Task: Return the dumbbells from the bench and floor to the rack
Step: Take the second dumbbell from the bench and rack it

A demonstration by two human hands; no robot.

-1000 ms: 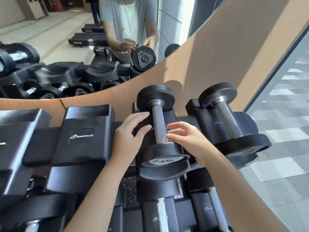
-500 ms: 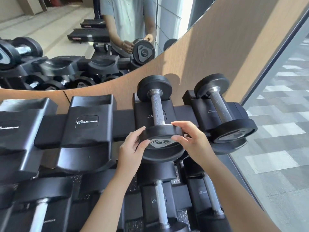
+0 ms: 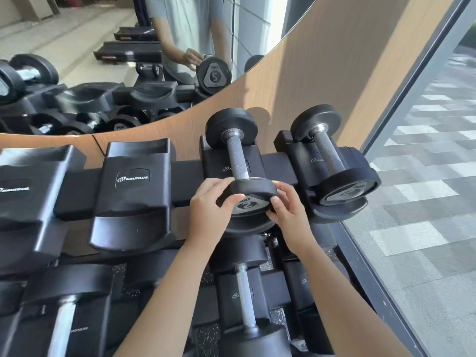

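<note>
A small black dumbbell [image 3: 238, 161] with a knurled steel handle lies in a cradle on the top tier of the black rack [image 3: 131, 186]. Its near head, marked 2, faces me. My left hand [image 3: 210, 215] grips the left side of that near head. My right hand [image 3: 288, 212] grips its right side, thumb on the face plate. A second like dumbbell [image 3: 332, 161] rests in the cradle just to the right, untouched.
Two bare cradles stand to the left on the top tier. Lower tiers hold more dumbbells [image 3: 246, 305]. A curved mirror [image 3: 103, 60] backs the rack and shows a person and further weights. A glass wall [image 3: 425, 202] runs along the right side.
Both hands slid from beside the handle down to the near head of the dumbbell and now clasp it from both sides. The dumbbell stays in its cradle.
</note>
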